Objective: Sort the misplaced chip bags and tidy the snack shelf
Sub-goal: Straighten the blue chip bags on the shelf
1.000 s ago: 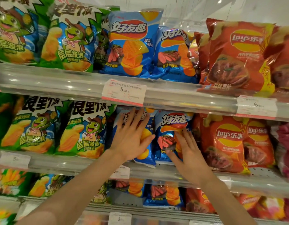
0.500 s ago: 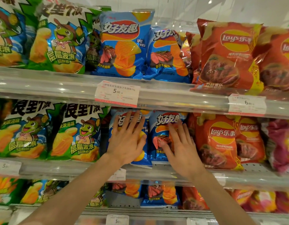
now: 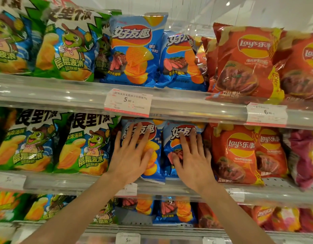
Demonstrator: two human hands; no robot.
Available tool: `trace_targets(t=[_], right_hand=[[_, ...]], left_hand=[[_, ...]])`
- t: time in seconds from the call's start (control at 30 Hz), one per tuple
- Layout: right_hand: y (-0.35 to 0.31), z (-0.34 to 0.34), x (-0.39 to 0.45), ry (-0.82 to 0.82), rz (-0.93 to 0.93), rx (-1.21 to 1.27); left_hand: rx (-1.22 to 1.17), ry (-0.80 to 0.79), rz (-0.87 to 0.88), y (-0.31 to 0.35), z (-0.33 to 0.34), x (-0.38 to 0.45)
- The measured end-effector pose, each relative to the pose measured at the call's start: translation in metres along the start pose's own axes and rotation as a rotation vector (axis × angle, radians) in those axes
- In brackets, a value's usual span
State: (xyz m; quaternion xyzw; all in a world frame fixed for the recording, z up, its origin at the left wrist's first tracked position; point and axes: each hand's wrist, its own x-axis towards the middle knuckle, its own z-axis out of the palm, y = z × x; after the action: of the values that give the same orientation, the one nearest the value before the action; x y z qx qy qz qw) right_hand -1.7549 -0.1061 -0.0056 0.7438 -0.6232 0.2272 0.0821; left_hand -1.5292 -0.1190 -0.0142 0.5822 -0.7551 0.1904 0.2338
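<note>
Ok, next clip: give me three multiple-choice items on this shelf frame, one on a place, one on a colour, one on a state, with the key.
1. Which shelf holds the bags that the hands touch?
A. top shelf
B. middle shelf
C. bottom shelf

2. What colour are the two bags under the hands?
A. blue
B. green
C. red

3. How does the left hand lie?
A. curled round a bag's top edge
B. hanging clear of the shelf
C. flat on a bag with fingers spread

Key: 1 B, the left hand and right hand lie on bags on the middle shelf, below the 5.90 price tag. 2 A, the left blue bag and the right blue bag stand between green and red ones. 3 C, its straight fingers fan over the bag's front.
</note>
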Motion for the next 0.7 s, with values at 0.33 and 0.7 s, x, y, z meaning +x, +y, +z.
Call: trace_targets(t=[0.33,0.7], right_hand=[[0.001,0.015,0.009,-0.008,-0.063,-0.05],[0.002,0.018,0.006,0.016,-0.053,0.007]], left_hand=[[-0.018,-0.032,-0.032,0.001,0.005,-0.001],[-0.024,-0.014,-0.04,0.005,0.005,-0.005]])
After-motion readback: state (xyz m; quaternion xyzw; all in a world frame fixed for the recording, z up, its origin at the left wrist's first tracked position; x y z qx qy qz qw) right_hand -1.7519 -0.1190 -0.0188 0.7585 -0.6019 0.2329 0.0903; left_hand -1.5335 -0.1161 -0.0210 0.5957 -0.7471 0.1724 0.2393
